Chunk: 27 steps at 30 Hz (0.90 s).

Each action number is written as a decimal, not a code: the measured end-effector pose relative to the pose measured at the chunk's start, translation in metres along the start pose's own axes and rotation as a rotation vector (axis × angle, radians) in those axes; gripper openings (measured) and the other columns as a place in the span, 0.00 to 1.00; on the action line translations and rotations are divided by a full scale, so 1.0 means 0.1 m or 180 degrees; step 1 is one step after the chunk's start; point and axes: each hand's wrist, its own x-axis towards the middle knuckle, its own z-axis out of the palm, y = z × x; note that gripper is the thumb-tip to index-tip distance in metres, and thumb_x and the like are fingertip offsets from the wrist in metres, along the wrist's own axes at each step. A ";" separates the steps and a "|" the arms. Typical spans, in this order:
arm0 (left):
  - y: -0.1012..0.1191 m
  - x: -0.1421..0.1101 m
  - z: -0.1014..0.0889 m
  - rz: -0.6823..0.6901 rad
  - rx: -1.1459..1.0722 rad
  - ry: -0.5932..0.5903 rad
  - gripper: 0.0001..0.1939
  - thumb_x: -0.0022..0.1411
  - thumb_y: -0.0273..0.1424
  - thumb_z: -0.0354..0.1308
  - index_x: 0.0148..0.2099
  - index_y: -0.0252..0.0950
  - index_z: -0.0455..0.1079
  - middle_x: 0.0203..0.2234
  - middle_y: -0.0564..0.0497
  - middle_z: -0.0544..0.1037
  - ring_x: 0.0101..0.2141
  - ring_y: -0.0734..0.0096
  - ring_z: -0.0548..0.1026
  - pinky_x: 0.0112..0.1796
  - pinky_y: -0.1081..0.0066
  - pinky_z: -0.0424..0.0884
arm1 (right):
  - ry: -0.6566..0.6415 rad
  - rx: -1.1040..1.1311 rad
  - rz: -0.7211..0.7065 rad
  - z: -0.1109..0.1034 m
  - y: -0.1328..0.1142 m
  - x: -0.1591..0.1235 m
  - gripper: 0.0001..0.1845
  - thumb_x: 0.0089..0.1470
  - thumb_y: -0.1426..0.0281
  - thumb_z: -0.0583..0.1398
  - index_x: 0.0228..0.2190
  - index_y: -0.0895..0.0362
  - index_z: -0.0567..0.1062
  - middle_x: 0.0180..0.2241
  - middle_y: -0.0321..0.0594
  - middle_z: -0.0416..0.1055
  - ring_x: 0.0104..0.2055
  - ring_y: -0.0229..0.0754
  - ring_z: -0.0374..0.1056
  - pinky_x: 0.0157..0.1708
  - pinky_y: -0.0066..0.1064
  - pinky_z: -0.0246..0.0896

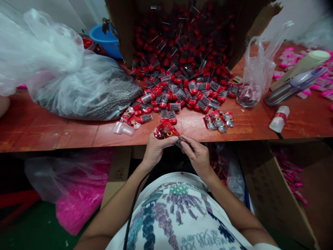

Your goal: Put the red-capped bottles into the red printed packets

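Observation:
My left hand [155,148] is closed at the table's front edge, its thumb pressed on a small red printed packet [166,131]. My right hand [197,152] pinches the packet's lower right end, where a clear part with dark contents shows. Just beyond it stand small clear containers with red caps [168,116], dark beads inside. To the right lies a group of finished-looking red packets [218,121]. Left of my hands are clear empty plastic cups [123,128] and more red packets [132,119].
A torn cardboard box [239,38] spills many red-capped containers onto the red table [85,133]. At left lies a big clear bag of dark beads [91,90], with a blue basin [106,40] behind. A small plastic bag [256,76], bottles [293,83] and a roll [279,118] stand right.

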 end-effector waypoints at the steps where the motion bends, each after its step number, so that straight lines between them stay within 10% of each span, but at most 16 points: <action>1: -0.02 0.00 0.00 -0.0064 0.0022 -0.0020 0.13 0.41 0.25 0.70 0.31 0.33 0.72 0.25 0.54 0.77 0.26 0.74 0.73 0.31 0.74 0.70 | 0.0032 -0.0087 -0.0048 0.01 0.01 0.00 0.16 0.56 0.63 0.58 0.46 0.52 0.75 0.42 0.40 0.77 0.34 0.40 0.74 0.37 0.32 0.72; 11: -0.03 0.07 -0.07 -0.0209 -0.0024 -0.0025 0.20 0.42 0.26 0.70 0.40 0.34 0.73 0.33 0.49 0.80 0.33 0.67 0.77 0.37 0.68 0.73 | -0.0532 0.0521 0.0230 0.04 0.14 0.08 0.24 0.58 0.62 0.57 0.55 0.52 0.66 0.39 0.39 0.75 0.35 0.38 0.72 0.36 0.29 0.71; 27: -0.18 0.08 0.02 -0.0583 -0.0203 -0.0009 0.13 0.44 0.27 0.70 0.34 0.32 0.74 0.27 0.50 0.79 0.27 0.71 0.77 0.30 0.75 0.72 | 0.0051 0.0544 0.0502 0.09 0.25 0.12 0.14 0.54 0.59 0.59 0.37 0.56 0.74 0.28 0.35 0.75 0.24 0.35 0.69 0.25 0.25 0.68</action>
